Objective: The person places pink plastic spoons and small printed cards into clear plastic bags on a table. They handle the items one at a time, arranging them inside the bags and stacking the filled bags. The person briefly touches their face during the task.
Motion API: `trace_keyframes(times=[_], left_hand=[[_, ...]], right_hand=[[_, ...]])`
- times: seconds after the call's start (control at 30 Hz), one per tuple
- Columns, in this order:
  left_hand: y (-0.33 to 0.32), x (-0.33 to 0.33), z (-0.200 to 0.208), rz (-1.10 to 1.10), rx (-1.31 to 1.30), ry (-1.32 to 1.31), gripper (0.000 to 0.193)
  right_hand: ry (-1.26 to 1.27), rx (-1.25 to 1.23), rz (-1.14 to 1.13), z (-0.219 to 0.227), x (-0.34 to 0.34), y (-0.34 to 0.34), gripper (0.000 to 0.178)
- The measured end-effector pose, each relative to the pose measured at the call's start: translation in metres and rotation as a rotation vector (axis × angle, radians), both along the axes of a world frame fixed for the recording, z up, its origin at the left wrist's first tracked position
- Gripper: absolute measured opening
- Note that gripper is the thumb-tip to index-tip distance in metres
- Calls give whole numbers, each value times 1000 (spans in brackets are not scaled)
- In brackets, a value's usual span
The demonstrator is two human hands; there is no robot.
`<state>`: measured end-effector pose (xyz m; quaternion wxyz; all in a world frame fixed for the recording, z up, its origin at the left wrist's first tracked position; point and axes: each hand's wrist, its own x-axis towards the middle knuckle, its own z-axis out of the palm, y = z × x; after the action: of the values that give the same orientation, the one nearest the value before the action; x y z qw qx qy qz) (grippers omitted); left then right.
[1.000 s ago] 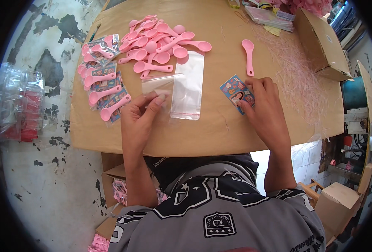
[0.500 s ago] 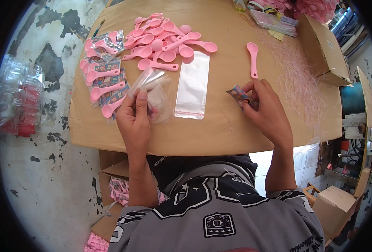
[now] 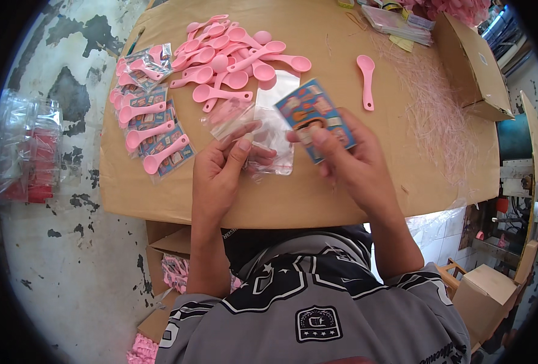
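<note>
My left hand pinches a clear plastic bag, its thumb pressed on the film. Beside it my right hand grips a blue printed card, held tilted with the thumb across its face. Between and beyond the hands, a flat clear bag lies on the table, partly covered by the held bag and card. A heap of pink measuring spoons rests farther off. One pink spoon lies alone at the right. On the left are several bagged spoons with blue cards.
Brown paper covers the table. Pale pink shreds are scattered at the right, near a cardboard box. A stack of clear bags lies at the far right. Open cartons stand below the front edge.
My right hand has raised the card and moved left, turning its printed face into view. My left hand has moved right with the clear bag, over the flat bag.
</note>
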<state>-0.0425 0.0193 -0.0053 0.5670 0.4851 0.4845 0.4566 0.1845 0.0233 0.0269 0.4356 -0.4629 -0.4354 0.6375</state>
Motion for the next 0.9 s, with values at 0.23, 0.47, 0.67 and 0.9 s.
trace_keyframes(times=[0.23, 0.47, 0.67, 0.9], left_hand=[[0, -1, 12, 284, 158, -81, 41], [4, -8, 5, 455, 196, -371, 47], [1, 6, 5, 372, 179, -415, 43], [-3, 18, 4, 295, 105, -439, 39]], right_hand=[[-292, 120, 113, -17, -9, 1, 29], [-137, 218, -44, -20, -7, -4, 25], [-110, 107, 61, -10, -12, -7, 25], [29, 127, -37, -16, -18, -8, 24]])
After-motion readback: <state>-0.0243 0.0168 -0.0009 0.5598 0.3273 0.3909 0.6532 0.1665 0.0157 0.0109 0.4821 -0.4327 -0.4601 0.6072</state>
